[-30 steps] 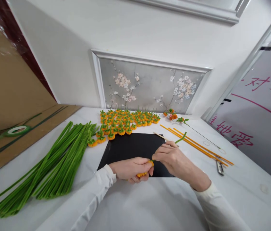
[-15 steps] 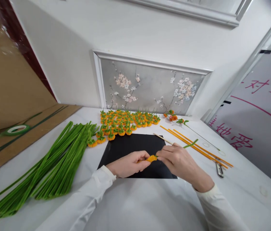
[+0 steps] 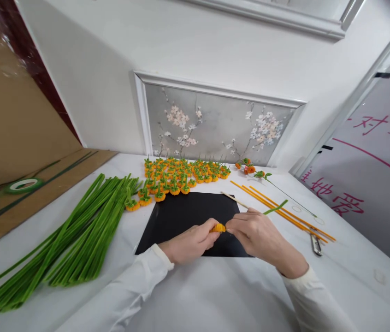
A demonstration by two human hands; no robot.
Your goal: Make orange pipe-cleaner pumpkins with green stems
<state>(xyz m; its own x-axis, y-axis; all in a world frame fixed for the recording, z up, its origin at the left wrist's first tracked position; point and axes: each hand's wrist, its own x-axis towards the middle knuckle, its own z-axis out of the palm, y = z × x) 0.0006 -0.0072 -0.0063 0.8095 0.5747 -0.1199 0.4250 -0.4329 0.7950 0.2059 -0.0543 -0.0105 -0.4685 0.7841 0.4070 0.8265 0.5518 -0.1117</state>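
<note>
My left hand [image 3: 193, 240] is closed on a small orange chenille flower [image 3: 219, 228], held above the black mat [image 3: 177, 216]. My right hand [image 3: 259, 233] pinches at the flower's right side, its fingertips almost meeting the left ones. A green chenille stem [image 3: 276, 207] sticks out past the right hand's knuckles; its other end is hidden by the fingers. Beyond the mat stand rows of similar orange flowers [image 3: 174, 184] with green tops.
A bundle of long green chenille stems [image 3: 77, 240] lies at left. To the right are orange stems [image 3: 278, 207], a thin wooden stick [image 3: 233, 198], a cutter knife [image 3: 316, 244] and a finished flower spray [image 3: 249, 168]. Green tape [image 3: 25, 186] rests on cardboard at far left.
My left hand has turned and shifted slightly right, its fingers now closer together around the flower. The right hand stays nearly in place, pinching at the flower's side.
</note>
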